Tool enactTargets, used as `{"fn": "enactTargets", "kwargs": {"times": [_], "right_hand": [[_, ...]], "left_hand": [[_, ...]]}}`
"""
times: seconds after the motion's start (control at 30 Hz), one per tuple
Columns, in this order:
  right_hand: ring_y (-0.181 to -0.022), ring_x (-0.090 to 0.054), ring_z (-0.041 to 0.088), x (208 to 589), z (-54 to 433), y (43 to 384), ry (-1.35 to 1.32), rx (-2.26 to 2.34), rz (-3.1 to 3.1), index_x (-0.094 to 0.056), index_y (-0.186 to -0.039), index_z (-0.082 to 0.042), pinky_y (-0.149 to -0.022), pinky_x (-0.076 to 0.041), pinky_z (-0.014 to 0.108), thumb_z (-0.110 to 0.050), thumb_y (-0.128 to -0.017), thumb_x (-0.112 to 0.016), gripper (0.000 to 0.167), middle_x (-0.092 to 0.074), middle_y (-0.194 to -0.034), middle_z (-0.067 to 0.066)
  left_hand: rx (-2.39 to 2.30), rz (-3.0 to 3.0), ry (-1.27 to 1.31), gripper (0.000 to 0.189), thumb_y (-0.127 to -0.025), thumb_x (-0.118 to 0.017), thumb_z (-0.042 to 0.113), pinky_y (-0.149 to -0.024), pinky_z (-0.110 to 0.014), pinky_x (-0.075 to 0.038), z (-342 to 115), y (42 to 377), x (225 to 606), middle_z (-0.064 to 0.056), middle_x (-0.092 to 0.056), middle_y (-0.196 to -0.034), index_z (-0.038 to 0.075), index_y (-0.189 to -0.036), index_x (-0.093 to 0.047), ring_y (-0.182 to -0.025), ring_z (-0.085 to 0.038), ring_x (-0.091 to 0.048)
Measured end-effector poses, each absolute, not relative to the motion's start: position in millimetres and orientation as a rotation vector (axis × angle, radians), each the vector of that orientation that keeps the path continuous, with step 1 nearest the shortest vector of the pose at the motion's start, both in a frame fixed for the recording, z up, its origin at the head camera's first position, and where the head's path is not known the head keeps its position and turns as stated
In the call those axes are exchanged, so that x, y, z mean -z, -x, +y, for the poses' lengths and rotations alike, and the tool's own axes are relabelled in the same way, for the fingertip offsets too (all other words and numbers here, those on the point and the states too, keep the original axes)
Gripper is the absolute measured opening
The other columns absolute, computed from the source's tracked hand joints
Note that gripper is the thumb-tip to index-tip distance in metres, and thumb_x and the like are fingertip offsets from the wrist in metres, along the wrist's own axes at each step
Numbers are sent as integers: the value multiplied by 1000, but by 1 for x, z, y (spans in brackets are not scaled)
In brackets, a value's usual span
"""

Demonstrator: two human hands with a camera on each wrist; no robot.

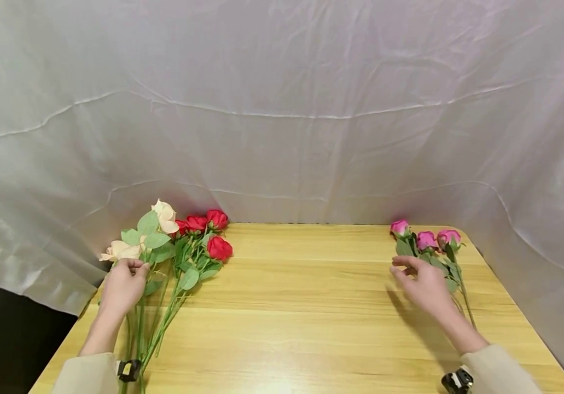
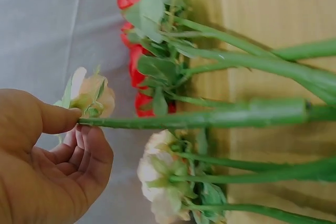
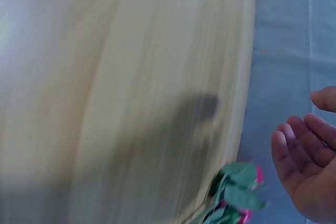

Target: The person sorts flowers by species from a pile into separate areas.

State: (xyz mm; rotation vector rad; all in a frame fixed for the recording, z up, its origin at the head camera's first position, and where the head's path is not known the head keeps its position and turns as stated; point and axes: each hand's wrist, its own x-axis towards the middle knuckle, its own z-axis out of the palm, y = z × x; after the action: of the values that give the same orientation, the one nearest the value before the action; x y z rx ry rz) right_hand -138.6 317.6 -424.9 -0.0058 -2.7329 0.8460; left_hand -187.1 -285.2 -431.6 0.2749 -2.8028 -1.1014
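Note:
My left hand (image 1: 125,289) pinches the green stem (image 2: 210,119) of a cream rose between thumb and fingertips. The bloom of this cream rose (image 1: 166,217) stands above the hand, its leaves spread below the petals. Other cream roses (image 1: 120,250) lie beside and beneath that hand, partly hidden by it. Just to their right is a bunch of red roses (image 1: 220,249), stems pointing toward the front edge. My right hand (image 1: 426,287) is held above the table with fingers loosely bent and nothing in them. Close by it are pink roses (image 1: 426,241), whose stems it partly covers.
Flowers lie on a wooden table (image 1: 301,295) with a rounded back right corner. A pale grey cloth (image 1: 282,148) hangs behind it and along the sides. A dark area (image 1: 6,334) shows beyond the left edge. Each wrist carries a small black camera (image 1: 128,370).

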Motion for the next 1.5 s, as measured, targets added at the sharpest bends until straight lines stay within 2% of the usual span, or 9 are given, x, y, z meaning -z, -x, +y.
{"fn": "enactTargets", "kwargs": {"times": [0.17, 0.47, 0.63, 0.83, 1.0, 1.13, 1.33, 1.5], "right_hand": [[-97, -72, 36, 421, 295, 144, -2, -959, -2723, -70, -128, -4, -62, -54, 27, -27, -102, -68, 35, -75, -112, 20], [-105, -70, 32, 423, 251, 160, -33, -1158, -2678, -70, -129, -4, -78, -57, 33, -27, -102, -69, 35, -72, -125, 15], [-106, -70, 30, 426, 226, 165, -37, -1285, -2654, -71, -128, -6, -80, -58, 33, -26, -101, -70, 34, -73, -125, 12], [-104, -69, 28, 431, 199, 169, -50, -1391, -2628, -72, -126, -7, -77, -58, 29, -24, -100, -71, 32, -74, -122, 10], [-102, -69, 25, 435, 177, 171, -80, -1444, -2621, -74, -124, -11, -76, -58, 29, -24, -99, -71, 28, -75, -118, 5], [-100, -68, 21, 437, 162, 172, -98, -1490, -2622, -74, -122, -13, -74, -57, 29, -23, -99, -72, 26, -75, -116, 1], [-95, -67, 18, 438, 145, 172, -137, -1526, -2613, -75, -120, -12, -73, -57, 29, -20, -98, -74, 24, -76, -113, 0], [-89, -70, 24, 440, 132, 172, -177, -1624, -2586, -74, -120, -8, -70, -59, 29, -16, -97, -74, 24, -76, -109, 2]], "left_hand": [[1147, -2799, -251, 39, -108, -52, 29, -70, -35, -45, -277, 187, 422, -25, -63, -109, -8, -123, -56, -92, -34, -62], [1368, -2754, -198, 38, -109, -53, 27, -66, -31, -48, -253, 189, 412, -17, -59, -105, -7, -124, -55, -83, -22, -55], [1486, -2716, -156, 36, -109, -54, 24, -62, -28, -49, -236, 194, 412, -12, -59, -99, -8, -124, -58, -77, -18, -55], [1671, -2669, -136, 32, -109, -55, 21, -62, -29, -52, -213, 199, 416, -8, -57, -95, -7, -124, -58, -74, -16, -55], [1776, -2615, -115, 30, -108, -57, 18, -67, -33, -59, -194, 203, 417, -14, -60, -101, -8, -123, -58, -79, -19, -58], [1841, -2579, -87, 28, -107, -59, 16, -67, -33, -61, -179, 206, 416, -18, -61, -104, -8, -121, -59, -80, -21, -59], [1952, -2532, -20, 24, -106, -60, 12, -66, -31, -61, -157, 210, 417, -17, -62, -102, -8, -119, -61, -80, -20, -60], [2011, -2508, 38, 21, -105, -62, 9, -65, -32, -61, -141, 212, 418, -17, -63, -100, -8, -116, -61, -78, -19, -60]]}}
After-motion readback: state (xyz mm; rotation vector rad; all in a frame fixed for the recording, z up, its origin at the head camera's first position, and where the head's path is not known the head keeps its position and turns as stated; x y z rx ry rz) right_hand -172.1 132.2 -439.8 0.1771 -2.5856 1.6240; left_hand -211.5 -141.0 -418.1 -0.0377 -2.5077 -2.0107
